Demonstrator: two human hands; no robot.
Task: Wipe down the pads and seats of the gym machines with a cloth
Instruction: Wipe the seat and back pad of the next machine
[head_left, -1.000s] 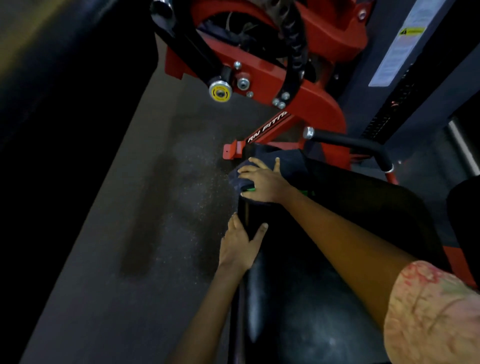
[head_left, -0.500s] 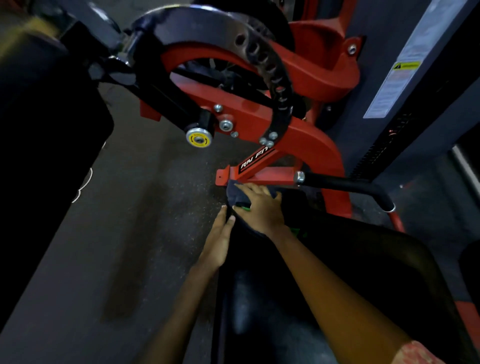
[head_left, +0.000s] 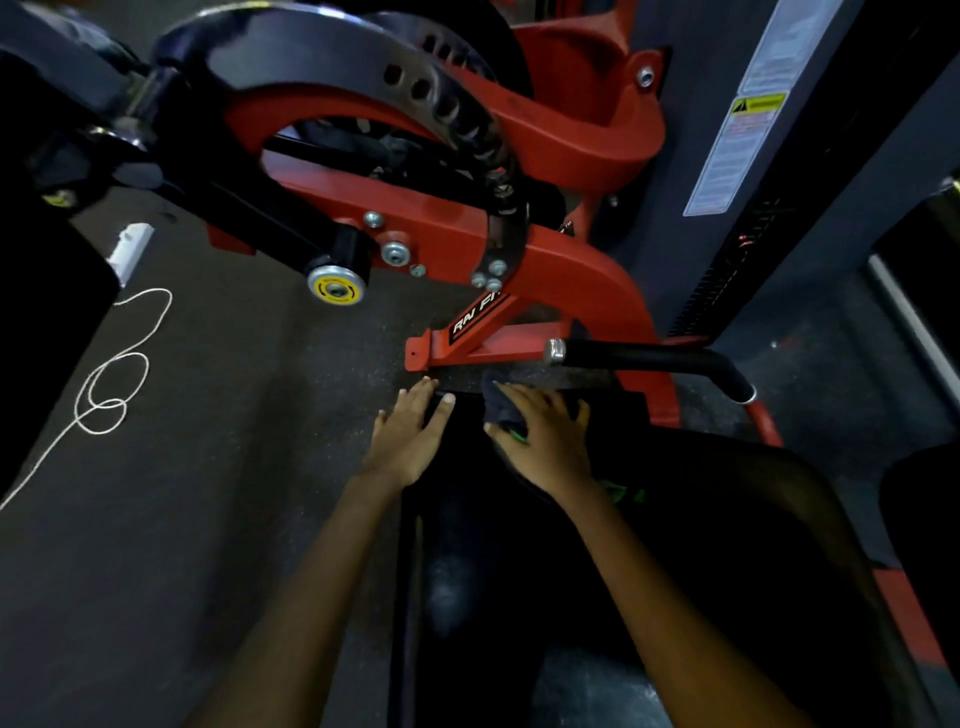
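**Two hands at the pad's far edge**

Right hand (head_left: 545, 441) presses a dark cloth (head_left: 501, 410) flat on the black pad (head_left: 467, 571); left hand (head_left: 410, 436), fingers straight, steadies the pad's corner. Risk: the cloth could slide off the end onto the floor (head_left: 208, 519), or knuckles strike the red frame (head_left: 519, 291) just beyond.

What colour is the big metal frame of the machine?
The frame is red, seen in the head view.

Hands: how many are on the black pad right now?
2. The left hand rests on the pad's far left corner; the right hand presses the cloth beside it.
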